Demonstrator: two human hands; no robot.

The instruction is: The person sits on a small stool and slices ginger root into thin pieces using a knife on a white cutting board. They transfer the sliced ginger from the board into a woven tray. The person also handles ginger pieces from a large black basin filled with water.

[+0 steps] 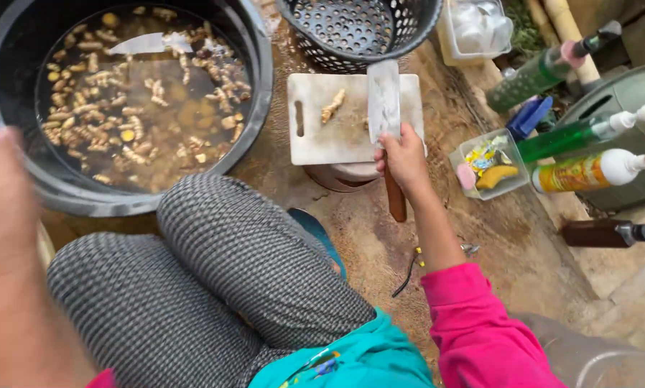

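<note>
Right hand (403, 158) clamped on cleaver (384, 108) handle, blade flat on cutting board (315, 144) by its right edge, beside a root (332, 105) near the middle. Left hand (3, 208) blurred beside water tub (21, 179); fingers impossible to tell.

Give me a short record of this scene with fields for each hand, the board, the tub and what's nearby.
right hand: right hand grips the cleaver by its wooden handle, blade flat over the board
left hand: left hand blurred at the left edge, beside the tub, holding nothing that shows
board: white cutting board with one root piece on it
tub: black tub of water with many floating root pieces
nearby: black basket; bottles on the right
</note>
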